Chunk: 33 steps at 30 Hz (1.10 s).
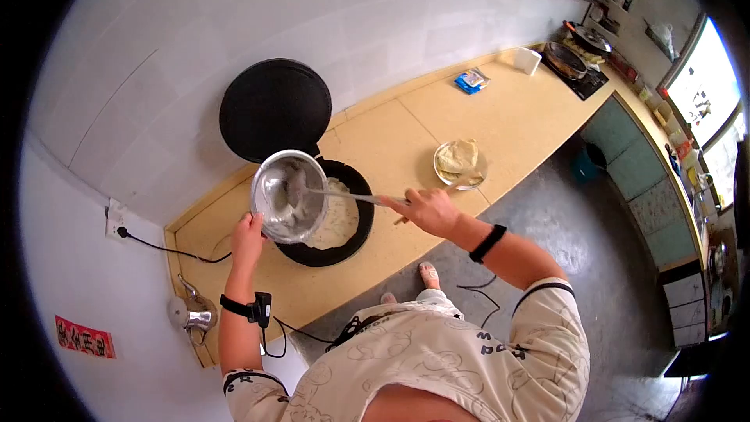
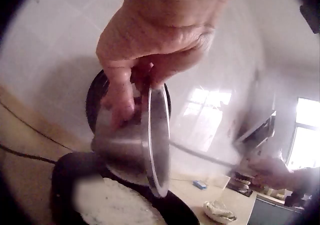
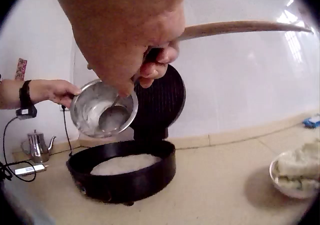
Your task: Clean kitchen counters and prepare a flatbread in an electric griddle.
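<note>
My left hand [image 1: 248, 238] grips the rim of a metal bowl [image 2: 125, 155], which is tilted over a black electric griddle [image 3: 125, 182]. Pale batter smears the bowl's inside. A ladle [image 1: 348, 196] reaches into the bowl, its head resting against the coated wall. My right hand [image 1: 431, 211] holds the ladle's long handle, along with a wooden stick-like utensil [image 3: 225, 29] whose far end is out of the right wrist view. On the griddle's plate lies a round of pale batter [image 1: 340, 223] with darker flecks, partly hidden by the bowl in the head view.
The griddle's black lid [image 1: 273, 109] stands raised against the wall. To the right, a plate [image 1: 440, 174] bears folded flatbreads [image 1: 458, 156]. A blue packet [image 1: 471, 80] lies farther along the counter. A metal kettle [image 1: 193, 311] and a power cord [image 1: 176, 250] are at the left.
</note>
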Each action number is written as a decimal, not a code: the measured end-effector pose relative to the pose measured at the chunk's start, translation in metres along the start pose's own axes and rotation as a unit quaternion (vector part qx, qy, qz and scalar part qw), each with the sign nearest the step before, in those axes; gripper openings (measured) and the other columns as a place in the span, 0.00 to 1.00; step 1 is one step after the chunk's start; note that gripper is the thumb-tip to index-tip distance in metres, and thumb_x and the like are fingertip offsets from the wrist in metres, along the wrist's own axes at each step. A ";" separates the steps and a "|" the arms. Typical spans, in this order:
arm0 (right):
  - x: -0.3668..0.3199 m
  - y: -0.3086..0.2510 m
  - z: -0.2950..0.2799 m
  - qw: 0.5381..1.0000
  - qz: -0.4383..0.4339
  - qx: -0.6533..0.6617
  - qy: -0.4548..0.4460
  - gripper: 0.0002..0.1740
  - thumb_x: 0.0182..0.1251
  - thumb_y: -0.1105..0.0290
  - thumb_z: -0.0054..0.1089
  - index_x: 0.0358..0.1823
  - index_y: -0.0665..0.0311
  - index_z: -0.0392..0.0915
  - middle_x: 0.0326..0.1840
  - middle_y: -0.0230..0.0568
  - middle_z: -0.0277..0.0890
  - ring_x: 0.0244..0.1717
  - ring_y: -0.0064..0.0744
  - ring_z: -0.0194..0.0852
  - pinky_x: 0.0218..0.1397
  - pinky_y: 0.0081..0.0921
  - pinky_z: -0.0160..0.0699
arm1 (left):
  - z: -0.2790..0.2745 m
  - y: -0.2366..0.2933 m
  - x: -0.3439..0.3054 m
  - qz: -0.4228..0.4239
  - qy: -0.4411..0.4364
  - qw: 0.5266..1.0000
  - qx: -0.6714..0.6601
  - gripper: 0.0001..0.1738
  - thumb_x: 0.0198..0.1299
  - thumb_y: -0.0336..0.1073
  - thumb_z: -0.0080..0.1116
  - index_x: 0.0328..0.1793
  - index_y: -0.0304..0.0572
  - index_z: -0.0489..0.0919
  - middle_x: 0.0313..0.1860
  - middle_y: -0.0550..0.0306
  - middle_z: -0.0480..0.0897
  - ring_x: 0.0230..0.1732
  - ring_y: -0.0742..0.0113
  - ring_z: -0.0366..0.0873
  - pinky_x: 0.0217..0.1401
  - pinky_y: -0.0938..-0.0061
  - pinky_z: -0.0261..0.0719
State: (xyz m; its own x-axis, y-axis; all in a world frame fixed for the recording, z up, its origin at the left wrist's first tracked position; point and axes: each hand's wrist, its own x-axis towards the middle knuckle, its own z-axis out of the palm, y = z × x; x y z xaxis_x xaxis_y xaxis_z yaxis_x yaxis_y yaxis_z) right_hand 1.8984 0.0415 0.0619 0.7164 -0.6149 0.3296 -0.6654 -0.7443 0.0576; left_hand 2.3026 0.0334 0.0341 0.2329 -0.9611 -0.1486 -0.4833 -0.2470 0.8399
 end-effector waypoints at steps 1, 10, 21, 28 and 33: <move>-0.010 -0.002 0.007 0.999 0.027 0.031 -0.012 0.31 0.54 0.60 0.58 0.63 0.42 0.65 0.25 0.36 0.66 0.22 0.34 0.73 0.21 0.32 0.73 | 0.001 0.002 0.000 0.021 0.024 0.999 -0.022 0.16 0.65 0.43 0.47 0.36 0.34 0.73 0.28 0.59 0.76 0.26 0.71 0.74 0.30 0.76 0.74; -0.001 -0.006 -0.013 0.996 0.078 0.031 0.022 0.30 0.55 0.62 0.58 0.63 0.37 0.66 0.24 0.35 0.68 0.21 0.33 0.75 0.19 0.27 0.72 | 0.004 0.038 -0.012 0.100 0.099 0.972 0.191 0.21 0.63 0.47 0.45 0.33 0.32 0.71 0.32 0.37 0.77 0.36 0.37 0.74 0.37 0.55 0.69; -0.021 -0.027 -0.008 0.923 0.198 0.330 0.019 0.23 0.60 0.62 0.58 0.58 0.49 0.72 0.27 0.43 0.74 0.24 0.40 0.75 0.28 0.35 0.73 | 0.006 0.055 -0.018 0.168 0.187 0.954 0.165 0.18 0.63 0.45 0.46 0.34 0.33 0.73 0.29 0.38 0.77 0.34 0.39 0.75 0.35 0.56 0.70; -0.003 -0.019 0.001 0.935 0.231 0.260 0.074 0.23 0.59 0.64 0.60 0.58 0.50 0.73 0.28 0.44 0.75 0.24 0.42 0.75 0.29 0.33 0.73 | 0.010 0.055 -0.017 0.198 0.198 0.958 0.068 0.19 0.64 0.44 0.47 0.32 0.31 0.70 0.26 0.39 0.75 0.30 0.40 0.73 0.33 0.60 0.70; -0.020 -0.026 -0.003 0.917 0.199 0.341 0.057 0.22 0.60 0.64 0.60 0.57 0.51 0.74 0.28 0.45 0.75 0.26 0.40 0.76 0.30 0.31 0.74 | 0.007 0.039 -0.008 0.233 0.228 0.945 0.025 0.18 0.65 0.42 0.48 0.31 0.31 0.69 0.26 0.38 0.74 0.29 0.42 0.73 0.30 0.62 0.69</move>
State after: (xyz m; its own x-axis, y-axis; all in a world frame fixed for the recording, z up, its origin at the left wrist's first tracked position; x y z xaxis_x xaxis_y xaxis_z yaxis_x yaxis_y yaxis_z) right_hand 1.9010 0.0738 0.0569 0.3940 -0.8706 0.2947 -0.5557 -0.4810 -0.6781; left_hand 2.2761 0.0304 0.0638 0.3186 -0.8161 0.4821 -0.6604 0.1737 0.7305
